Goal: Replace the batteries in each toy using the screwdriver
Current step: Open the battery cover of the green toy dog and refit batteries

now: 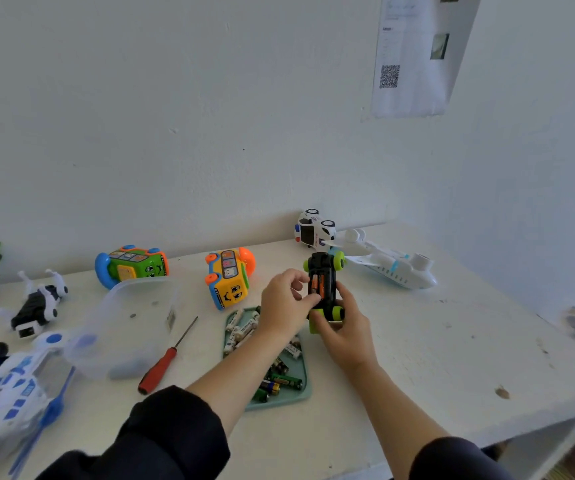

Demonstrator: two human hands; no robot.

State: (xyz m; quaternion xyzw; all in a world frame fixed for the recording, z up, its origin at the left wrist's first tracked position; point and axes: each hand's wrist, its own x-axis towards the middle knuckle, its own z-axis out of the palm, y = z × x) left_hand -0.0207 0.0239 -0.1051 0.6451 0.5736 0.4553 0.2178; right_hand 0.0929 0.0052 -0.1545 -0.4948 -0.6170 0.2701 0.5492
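My right hand [343, 332] grips a black toy car [326, 271] with green wheels, held upside down above the table, its battery bay open. Orange batteries [316, 285] sit in the bay. My left hand [284, 301] has its fingers curled at the bay, thumb and fingertips pinching the near end of a battery. A red-handled screwdriver [161, 363] lies on the table to the left. A green tray [301, 389] of several loose batteries sits under my left wrist.
Other toys lie around: a green phone toy [133, 265], a yellow bus toy [229, 277], a police car [314, 228], a white airplane [390, 266], a black-white robot dog [38, 303], a blue-white plane [9, 393]. A clear plastic container [126, 327] stands left of the screwdriver.
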